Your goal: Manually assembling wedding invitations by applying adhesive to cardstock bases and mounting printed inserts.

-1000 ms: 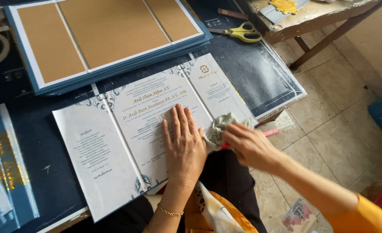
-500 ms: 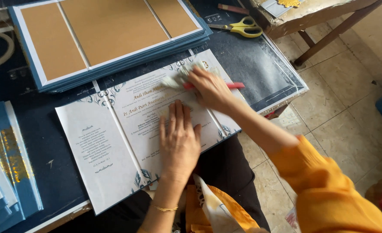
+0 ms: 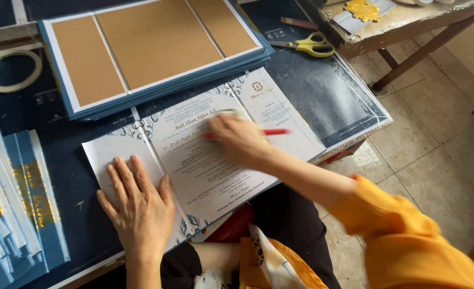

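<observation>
the printed card [image 3: 205, 160] is being pinned at 7 o'clock by the flat, open left hand [image 3: 140, 206]; the right hand [image 3: 237, 140], closed around a red pen [image 3: 271, 131], is being swept across, so smearing or creasing is being risked.

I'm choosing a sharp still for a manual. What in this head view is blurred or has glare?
Head view: the right hand and its red pen are smeared by motion; the left hand and printed card are sharp; the plastic sheet on the table shows whitish glare; daylight is soft, shadows faint.
</observation>
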